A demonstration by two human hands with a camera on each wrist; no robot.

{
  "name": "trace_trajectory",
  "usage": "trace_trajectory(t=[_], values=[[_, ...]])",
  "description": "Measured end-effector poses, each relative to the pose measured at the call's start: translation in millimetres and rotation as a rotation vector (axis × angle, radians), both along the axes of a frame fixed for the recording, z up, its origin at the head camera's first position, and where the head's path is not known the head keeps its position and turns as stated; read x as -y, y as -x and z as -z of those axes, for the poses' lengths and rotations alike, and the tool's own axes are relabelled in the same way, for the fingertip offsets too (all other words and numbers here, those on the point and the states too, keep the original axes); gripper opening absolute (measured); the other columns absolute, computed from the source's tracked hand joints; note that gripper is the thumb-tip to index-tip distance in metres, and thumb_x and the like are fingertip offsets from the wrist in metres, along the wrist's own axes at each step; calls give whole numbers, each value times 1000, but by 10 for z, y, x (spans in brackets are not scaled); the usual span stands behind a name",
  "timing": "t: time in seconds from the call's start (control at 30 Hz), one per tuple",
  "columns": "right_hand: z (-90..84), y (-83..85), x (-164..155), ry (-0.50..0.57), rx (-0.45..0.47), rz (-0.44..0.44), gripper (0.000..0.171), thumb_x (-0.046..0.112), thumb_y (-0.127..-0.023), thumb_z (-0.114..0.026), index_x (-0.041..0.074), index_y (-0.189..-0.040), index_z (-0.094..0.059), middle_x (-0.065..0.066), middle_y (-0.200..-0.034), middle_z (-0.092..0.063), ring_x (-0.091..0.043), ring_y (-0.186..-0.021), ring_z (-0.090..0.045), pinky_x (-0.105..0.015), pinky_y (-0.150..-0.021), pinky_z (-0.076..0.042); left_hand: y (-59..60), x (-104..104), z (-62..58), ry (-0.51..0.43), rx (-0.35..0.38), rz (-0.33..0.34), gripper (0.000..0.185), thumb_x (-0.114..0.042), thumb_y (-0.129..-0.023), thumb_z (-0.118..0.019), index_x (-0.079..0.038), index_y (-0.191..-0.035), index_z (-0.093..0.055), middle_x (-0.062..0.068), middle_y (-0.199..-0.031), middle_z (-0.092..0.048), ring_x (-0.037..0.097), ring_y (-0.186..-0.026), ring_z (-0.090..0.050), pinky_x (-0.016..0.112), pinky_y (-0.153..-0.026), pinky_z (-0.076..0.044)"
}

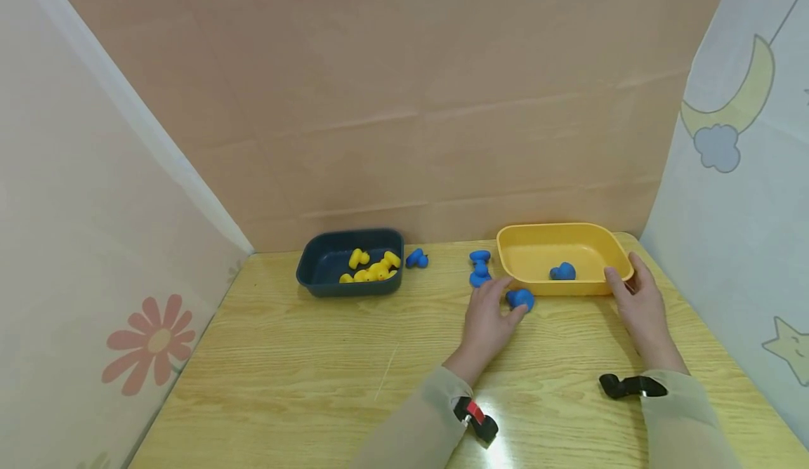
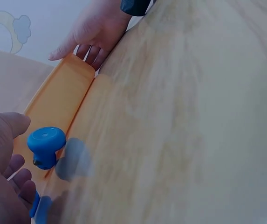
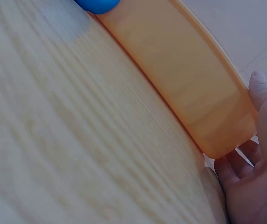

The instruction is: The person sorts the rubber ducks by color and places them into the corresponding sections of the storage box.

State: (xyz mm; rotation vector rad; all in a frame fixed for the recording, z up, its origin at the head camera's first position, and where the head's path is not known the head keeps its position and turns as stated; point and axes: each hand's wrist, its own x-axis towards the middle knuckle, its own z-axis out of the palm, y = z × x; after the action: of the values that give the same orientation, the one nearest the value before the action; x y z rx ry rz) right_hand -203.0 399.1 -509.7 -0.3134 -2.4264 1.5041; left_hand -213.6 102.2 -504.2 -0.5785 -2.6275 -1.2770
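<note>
On the pale wooden counter (image 1: 303,378), the left hand (image 1: 487,325) pinches a small blue plastic duck (image 1: 521,299) just before the shallow yellow plastic tray (image 1: 622,262). The right hand (image 1: 641,300), fingers relaxed, rests against that tray's right corner. One blue duck in the tray (image 1: 562,271) is sorted. Left outside: two blue ducks (image 1: 479,268) beside the tray, another (image 1: 416,259) near the dark blue tray (image 1: 310,272), which holds yellow ducks (image 1: 373,268).

Right hand (image 3: 249,186) cups the yellow tray's (image 3: 184,79) corner on the wooden table (image 3: 68,149)
</note>
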Motion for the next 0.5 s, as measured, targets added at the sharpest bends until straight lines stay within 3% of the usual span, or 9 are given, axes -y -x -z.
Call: trace_trajectory(t=[0.1,0.17,0.33,0.5], values=[[2,0,-9,1,-5,-5,91,53,-116,-51,14,-178,2,-24,-181,-7,-52,-162,-19,1,-106,-25,4,-13,28,1,1,0,51,-30,-102,-85,-21,-149,-68,-5,-149,-65,16,-139,-56,34,-115,-49],[3,0,-11,-1,-9,-7,91,53,-116,-51,14,-178,2,-24,-181,-7,-52,-162,-19,4,-101,-25,9,-18,50,8,-4,0,50,-30,-102,-85,-22,-148,-68,-5,-148,-66,16,-139,-56,33,-115,-49],[7,0,-6,-2,-14,-10,91,53,-116,-50,13,-178,2,-24,-181,-7,-52,-162,-19,4,-101,-25,18,-17,104,26,-29,4,48,-31,-103,-84,-20,-147,-69,-4,-145,-67,16,-135,-58,31,-113,-49],[3,-9,1,3,-15,-12,90,53,-116,-50,13,-178,2,-24,-181,-7,-53,-162,-19,-1,-110,-26,30,-21,139,37,-29,-1,48,-32,-103,-83,-20,-147,-69,-3,-143,-67,16,-132,-59,30,-111,-50]])
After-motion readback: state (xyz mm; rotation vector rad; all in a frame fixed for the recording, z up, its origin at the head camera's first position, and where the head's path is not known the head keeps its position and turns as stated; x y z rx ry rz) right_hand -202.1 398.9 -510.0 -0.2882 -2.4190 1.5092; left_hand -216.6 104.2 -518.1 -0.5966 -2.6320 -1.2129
